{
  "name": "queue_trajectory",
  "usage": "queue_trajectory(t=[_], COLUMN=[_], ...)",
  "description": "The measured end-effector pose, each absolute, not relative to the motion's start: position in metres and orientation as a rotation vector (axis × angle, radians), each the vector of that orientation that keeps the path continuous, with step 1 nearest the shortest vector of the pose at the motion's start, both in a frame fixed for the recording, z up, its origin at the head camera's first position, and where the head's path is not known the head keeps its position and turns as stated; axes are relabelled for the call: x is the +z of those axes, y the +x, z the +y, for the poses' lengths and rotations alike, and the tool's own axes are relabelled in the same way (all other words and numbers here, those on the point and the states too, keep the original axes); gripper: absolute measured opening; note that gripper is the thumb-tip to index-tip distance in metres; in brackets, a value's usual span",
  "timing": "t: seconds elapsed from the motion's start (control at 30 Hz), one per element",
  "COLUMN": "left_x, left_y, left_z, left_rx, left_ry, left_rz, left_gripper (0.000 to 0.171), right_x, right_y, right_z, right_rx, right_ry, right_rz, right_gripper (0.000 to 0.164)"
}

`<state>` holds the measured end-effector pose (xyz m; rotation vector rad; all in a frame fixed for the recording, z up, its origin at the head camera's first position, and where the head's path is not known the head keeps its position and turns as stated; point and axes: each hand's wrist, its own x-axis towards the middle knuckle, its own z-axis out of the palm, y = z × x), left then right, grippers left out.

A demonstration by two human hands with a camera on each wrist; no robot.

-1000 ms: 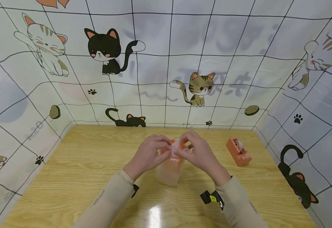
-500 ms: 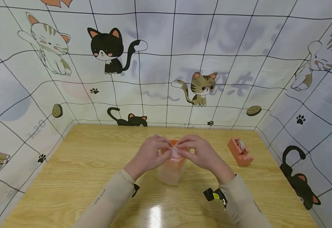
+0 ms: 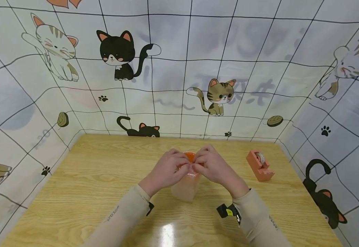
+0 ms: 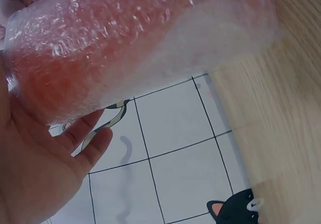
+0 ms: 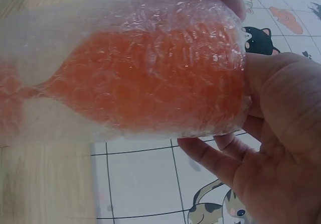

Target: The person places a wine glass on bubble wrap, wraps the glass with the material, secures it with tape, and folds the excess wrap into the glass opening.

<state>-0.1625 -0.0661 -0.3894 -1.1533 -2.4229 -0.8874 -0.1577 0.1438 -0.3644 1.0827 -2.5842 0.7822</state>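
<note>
An orange goblet (image 5: 150, 78), wrapped in clear bubble wrap (image 3: 183, 190), stands upright on the table. Through the wrap in the right wrist view, its bowl narrows to a thin stem above a wider foot. My left hand (image 3: 168, 168) pinches the wrap's top edge at the near side of the rim. Right beside it, my right hand (image 3: 214, 166) pinches the same edge, the two sets of fingertips nearly meeting. In the left wrist view, the lower fingers of the left hand (image 4: 45, 158) are spread beside the wrapped top. The exact fingertip contact is partly hidden.
A coral tape dispenser (image 3: 259, 166) with a roll of clear tape sits at the right of the wooden table (image 3: 105, 161). Cat-patterned cloth (image 3: 167, 75) hangs as walls behind and on both sides.
The fingertips of both hands have drawn closer together over the wrap's top edge. The left hand has shifted slightly right. More of the orange rim shows between the hands.
</note>
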Motion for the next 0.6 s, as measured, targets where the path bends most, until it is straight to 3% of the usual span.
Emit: queue_trajectory(t=[0.23, 0.6], left_x=[-0.396, -0.400], left_y=[-0.154, -0.146], left_z=[-0.072, -0.085], left_rx=[-0.986, -0.755], left_ry=[-1.066, -1.265], left_rz=[-2.275, -1.995], left_gripper=[0.015, 0.033], right_x=[-0.370, -0.385], right_y=[-0.157, -0.153], right_z=[0.143, 0.147], right_rx=[0.838, 0.938], right_ry=[1.057, 0.956], right_rz=[-2.511, -2.391], right_gripper=[0.025, 0.026])
